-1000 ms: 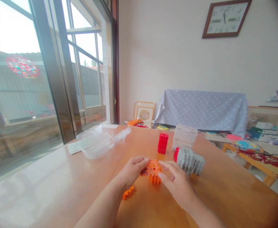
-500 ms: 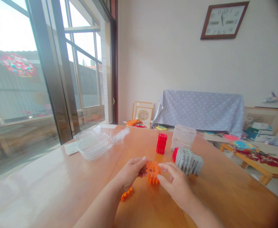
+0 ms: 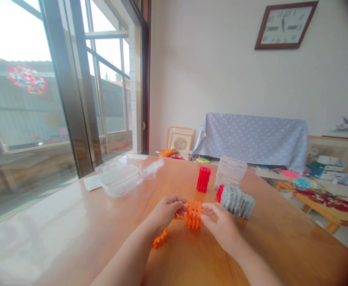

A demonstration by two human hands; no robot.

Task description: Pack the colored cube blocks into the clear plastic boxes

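Note:
An orange stack of notched, lattice-like building pieces (image 3: 194, 215) stands on the wooden table between my two hands. On its left side, my left hand (image 3: 169, 212) has its thumb and fingers closed at the stack's upper edge. From the other side, my right hand (image 3: 220, 222) presses its thumb and index fingertips against the stack. A loose orange piece (image 3: 160, 238) lies beside my left forearm, partly covered by it. Another orange piece (image 3: 178, 216) shows just beneath my left fingers.
Behind the hands stands a red stack (image 3: 203, 180). Grey stacked pieces (image 3: 237, 201) with red ones at their end lie right of it, before a clear plastic box (image 3: 230, 172). Transparent containers (image 3: 118, 180) and a paper (image 3: 92, 183) sit at the table's left.
The tilted top orange piece now lies level on the stack. My left fingers have drawn slightly away from its face, and more of the loose orange pieces shows. The view has shifted slightly.

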